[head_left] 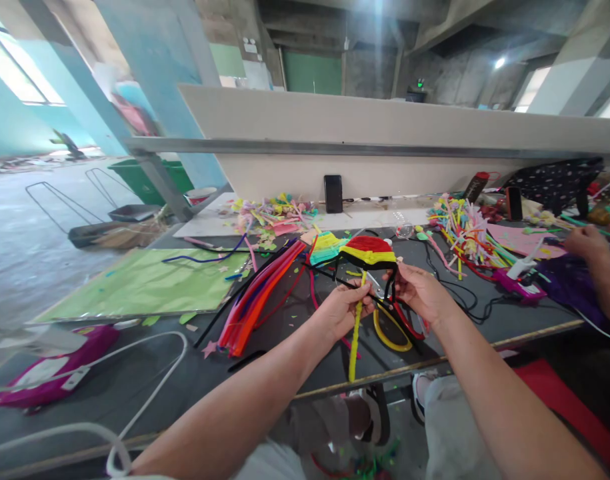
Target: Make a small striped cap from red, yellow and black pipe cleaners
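My left hand [347, 308] is closed, its thumb and fingers pinching a yellow pipe cleaner [355, 350] that hangs down towards the table edge. Just above sits a curved piece made of red, yellow and black pipe cleaner rows [367, 251], with black ends dangling. On its right side, my right hand [417, 292] pinches the black edge and ends. Behind it to the left lies a similar turquoise and yellow striped piece [329, 247]. A yellow loop [392, 331], perhaps a scissors handle, rests below my hands. Fingertips are partly hidden.
A bundle of red, orange and purple pipe cleaners [265, 297] lies left, beside a green sheet [139, 280]. Magenta glue guns [59, 363] with white cords sit on both sides. A phone [333, 194] leans at the back. Another person's hand [589, 247] is at right.
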Motion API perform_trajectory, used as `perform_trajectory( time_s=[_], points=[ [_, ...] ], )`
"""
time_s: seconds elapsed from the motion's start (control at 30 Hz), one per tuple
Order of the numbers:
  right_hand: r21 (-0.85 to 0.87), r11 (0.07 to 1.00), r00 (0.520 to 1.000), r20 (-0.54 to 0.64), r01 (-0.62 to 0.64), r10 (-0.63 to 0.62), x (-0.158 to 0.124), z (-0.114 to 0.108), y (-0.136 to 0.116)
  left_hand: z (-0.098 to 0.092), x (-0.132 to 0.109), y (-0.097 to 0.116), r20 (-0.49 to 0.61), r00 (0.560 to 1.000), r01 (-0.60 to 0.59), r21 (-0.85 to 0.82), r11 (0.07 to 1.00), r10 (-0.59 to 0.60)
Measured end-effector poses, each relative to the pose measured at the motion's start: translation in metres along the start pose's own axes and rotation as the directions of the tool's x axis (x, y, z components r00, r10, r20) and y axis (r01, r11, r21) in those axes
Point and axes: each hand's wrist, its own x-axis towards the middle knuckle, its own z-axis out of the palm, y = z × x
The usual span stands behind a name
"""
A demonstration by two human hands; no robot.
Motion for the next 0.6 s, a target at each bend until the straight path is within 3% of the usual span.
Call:
perform_trajectory(
  time_s=[0.07, 0.13, 0.2, 0.27, 0.37, 0.47, 0.53, 0.6],
  points=[
    [-0.175, 0.978, 0.991, -0.047, 0.115, -0.125, -0.001, -0.001, 0.000, -0.002, 0.001, 0.004, -0.004, 0.999, -0.039, -0.018, 0.999, 0.039],
    [-0.429, 0.873, 0.952, -0.079, 0.234, -0.294, -0.003, -0.003, 0.000, -0.005, 0.002, 0.008, -0.010, 0.997, -0.081, -0.044, 0.996, 0.081],
    [-0.648, 0.678, 0.893, 0.008, 0.348, -0.450, -0.005, -0.005, 0.000, -0.007, 0.002, 0.012, -0.017, 0.993, -0.118, -0.069, 0.991, 0.117],
    [-0.752, 0.441, 0.812, 0.210, 0.490, -0.545, -0.007, -0.007, 0.001, -0.008, 0.003, 0.015, -0.033, 0.989, -0.144, -0.090, 0.985, 0.142],
    [-0.726, 0.123, 0.658, 0.521, 0.677, -0.543, -0.010, -0.004, 0.003, -0.009, 0.002, 0.018, -0.040, 0.986, -0.166, -0.125, 0.978, 0.162],
    [-0.676, -0.071, 0.548, 0.650, 0.733, -0.526, -0.014, 0.004, 0.002, -0.008, 0.001, 0.019, -0.013, 0.985, -0.170, -0.127, 0.977, 0.169],
    [-0.657, -0.127, 0.515, 0.682, 0.743, -0.520, -0.019, 0.012, -0.001, -0.008, -0.001, 0.019, 0.005, 0.988, -0.150, -0.104, 0.983, 0.152],
    [-0.644, -0.077, 0.513, 0.671, 0.761, -0.536, -0.024, 0.020, -0.004, -0.008, -0.003, 0.022, 0.014, 0.991, -0.128, -0.085, 0.988, 0.130]
  ],
)
